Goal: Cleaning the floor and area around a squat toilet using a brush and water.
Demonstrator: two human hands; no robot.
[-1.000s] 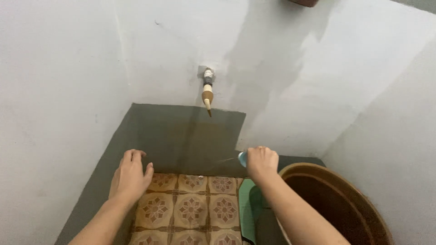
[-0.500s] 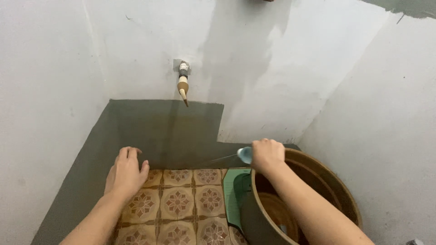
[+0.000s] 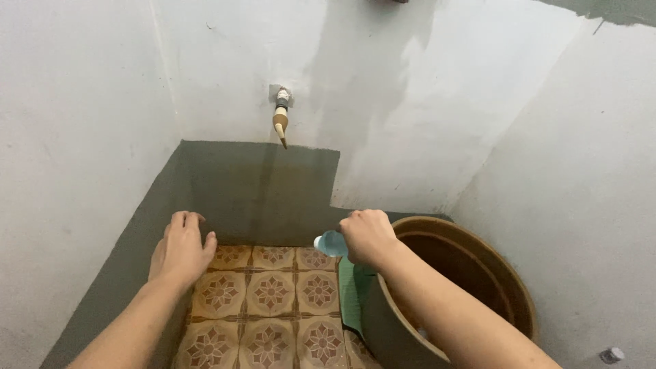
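So both arms reach forward from the bottom of the view into a tiled corner, and I'll use the big brown basin [image 3: 478, 273] as the landmark. Right hand [image 3: 369, 236] sits just at the basin's left rim, forearm running diagonally across the front of it, wrist a bit bent, fingers curled into a fist. That grip is closed around a small pale blue bottle [image 3: 331, 243], and only the bottle's end pokes out of the fist on the side away from the basin, pointing toward the left hand; the rest is buried inside the fingers. Can't tell what the tip looks like, it's too blurry. Left hand [image 3: 180, 251] is well to the left of the basin, palm down, fingers loosely spread and slightly bent, holding nothing, so that grip is open. It hovers at the edge where the grey painted wall [image 3: 225, 191] meets the patterned brown floor tiles [image 3: 273, 294]; whether it actually touches the wall I can't say. Between the basin and the tiles there's a strip of something green [image 3: 350, 294] right against the basin's left side. Up on the white wall, above and left of the basin, a small tap [image 3: 280, 119] points down.
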